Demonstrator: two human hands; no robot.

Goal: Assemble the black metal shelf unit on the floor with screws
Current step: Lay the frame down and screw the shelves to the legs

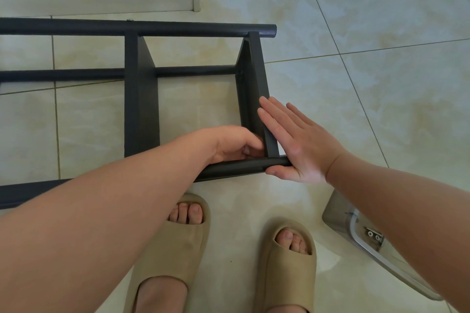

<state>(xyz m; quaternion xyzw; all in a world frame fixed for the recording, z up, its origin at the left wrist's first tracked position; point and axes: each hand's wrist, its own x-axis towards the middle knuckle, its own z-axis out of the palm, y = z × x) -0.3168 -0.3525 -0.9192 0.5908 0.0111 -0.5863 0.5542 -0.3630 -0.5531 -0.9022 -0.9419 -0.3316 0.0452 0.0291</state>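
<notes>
While the black shelf unit (138, 99) lies on its side on the tiled floor (356, 20), work is at the end panel (255, 76) to near tube (236, 168) joint. Right hand (297, 142) is flat, fingers straight, bracing the panel's outer face. Left hand (234, 142) is curled into the inner corner, probably seating a screw. Its fingertips are hidden and no screw or tool shows there, so I can't tell what it holds. Next: keep the holes aligned, then tighten. Unit's left end is cut off.

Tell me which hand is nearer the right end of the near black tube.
Right. The right hand lies flat against the end of the near tube, thumb under it. The left hand is curled at the inside corner of the end panel, farther along the tube.
</notes>
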